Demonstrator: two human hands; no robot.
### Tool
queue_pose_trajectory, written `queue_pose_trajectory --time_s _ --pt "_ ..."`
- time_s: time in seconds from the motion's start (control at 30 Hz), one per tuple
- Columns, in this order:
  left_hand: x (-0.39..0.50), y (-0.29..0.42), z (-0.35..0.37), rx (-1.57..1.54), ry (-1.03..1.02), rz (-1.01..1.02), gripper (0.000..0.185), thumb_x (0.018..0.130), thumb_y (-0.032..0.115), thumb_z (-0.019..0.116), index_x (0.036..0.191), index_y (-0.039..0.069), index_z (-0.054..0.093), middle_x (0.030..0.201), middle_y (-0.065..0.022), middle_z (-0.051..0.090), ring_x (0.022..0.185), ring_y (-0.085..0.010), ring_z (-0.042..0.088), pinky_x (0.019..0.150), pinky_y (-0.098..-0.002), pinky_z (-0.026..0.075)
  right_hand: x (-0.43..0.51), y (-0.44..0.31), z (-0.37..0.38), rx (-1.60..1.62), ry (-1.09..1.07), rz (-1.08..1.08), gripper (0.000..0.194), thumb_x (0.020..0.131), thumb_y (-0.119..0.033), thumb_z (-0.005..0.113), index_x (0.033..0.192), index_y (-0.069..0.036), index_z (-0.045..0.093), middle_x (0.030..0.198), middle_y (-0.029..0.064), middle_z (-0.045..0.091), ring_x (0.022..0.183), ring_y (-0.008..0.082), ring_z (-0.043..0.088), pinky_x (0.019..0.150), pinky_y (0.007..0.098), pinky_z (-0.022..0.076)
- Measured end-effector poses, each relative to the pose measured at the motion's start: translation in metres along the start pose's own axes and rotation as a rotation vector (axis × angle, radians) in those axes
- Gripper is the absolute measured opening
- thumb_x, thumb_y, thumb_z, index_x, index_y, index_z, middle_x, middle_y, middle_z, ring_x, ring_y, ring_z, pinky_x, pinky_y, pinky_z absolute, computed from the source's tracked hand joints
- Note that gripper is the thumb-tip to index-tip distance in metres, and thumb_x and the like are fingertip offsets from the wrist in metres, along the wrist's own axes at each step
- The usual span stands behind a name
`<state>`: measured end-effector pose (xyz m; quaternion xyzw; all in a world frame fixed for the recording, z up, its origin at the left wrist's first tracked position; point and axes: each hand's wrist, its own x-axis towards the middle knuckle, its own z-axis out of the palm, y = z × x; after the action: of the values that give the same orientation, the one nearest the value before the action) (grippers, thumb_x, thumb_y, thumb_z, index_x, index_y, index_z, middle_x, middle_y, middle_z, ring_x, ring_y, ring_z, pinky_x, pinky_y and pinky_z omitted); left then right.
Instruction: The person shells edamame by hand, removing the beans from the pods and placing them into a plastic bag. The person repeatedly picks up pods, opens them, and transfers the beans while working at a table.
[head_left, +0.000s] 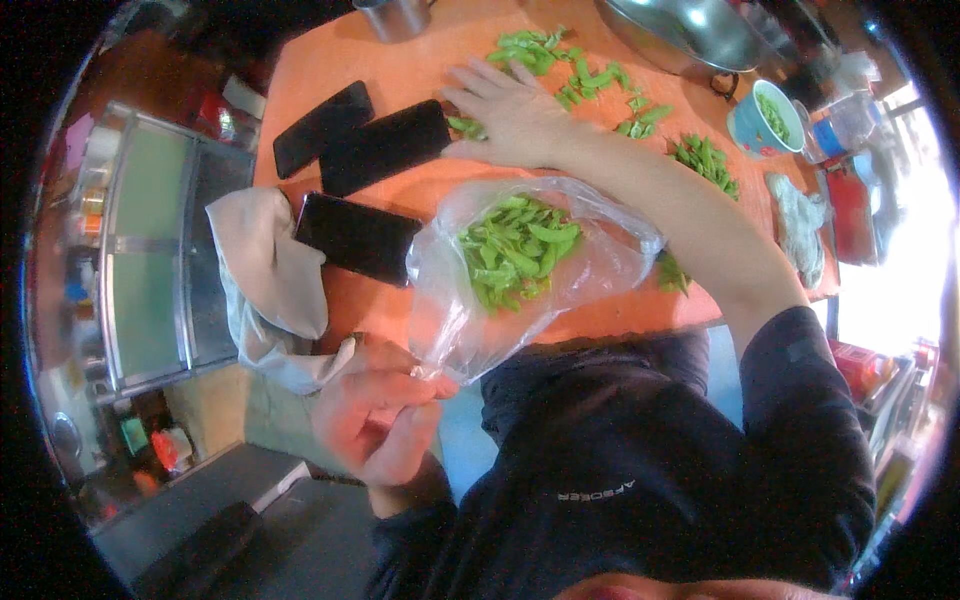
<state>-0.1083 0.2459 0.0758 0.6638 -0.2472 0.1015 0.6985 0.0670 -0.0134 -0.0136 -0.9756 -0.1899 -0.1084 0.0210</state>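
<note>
A clear plastic bag (600, 266) with green pods (521, 247) in or on it lies at the near side of the orange tabletop (322, 60). My left hand (382, 424) pinches the gathered near-left corner of the bag between thumb and fingers. My right hand (502, 112) reaches across beyond the bag, palm down with fingers spread. Beside its thumb is a small green pod (466, 127), partly hidden. Past the fingers lie loose green pods and pieces (525, 51). A pile of green pods (705, 165) sits behind my right forearm.
Dark phones lie on the left, one (358, 238) near the bag. A pale cloth (274, 262) hangs at the left edge. A metal basin (690, 34) and a metal cup (394, 19) stand far off. At right are a blue tub (742, 124) holding green pieces and a crumpled cloth (799, 225).
</note>
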Motion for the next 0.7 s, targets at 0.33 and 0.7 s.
queue_pose_trajectory --time_s 0.33,0.7 --pt "0.027 -0.014 0.009 0.026 0.065 -0.057 0.017 0.080 0.009 0.066 0.093 0.001 0.061 0.076 -0.0136 0.067 0.071 -0.0209 0.059 0.071 -0.0291 0.047 -0.008 0.086 -0.009 0.028 0.189 0.167 0.063 0.089 -0.058 0.058 0.134 -0.013 0.056 0.141 0.0170 0.049 0.136 0.0333 0.041 0.112 0.0471 0.0335" --pt "0.073 -0.005 -0.007 -0.758 -0.136 -0.380 0.064 0.091 0.005 0.062 0.148 0.000 0.033 0.113 -0.0192 0.060 0.063 -0.0104 0.048 0.054 -0.0213 0.041 -0.036 0.065 0.005 0.031 0.231 0.092 0.047 0.086 -0.054 0.064 0.112 -0.015 0.066 0.120 0.0131 0.058 0.114 0.0357 0.055 0.094 0.0493 0.0482"
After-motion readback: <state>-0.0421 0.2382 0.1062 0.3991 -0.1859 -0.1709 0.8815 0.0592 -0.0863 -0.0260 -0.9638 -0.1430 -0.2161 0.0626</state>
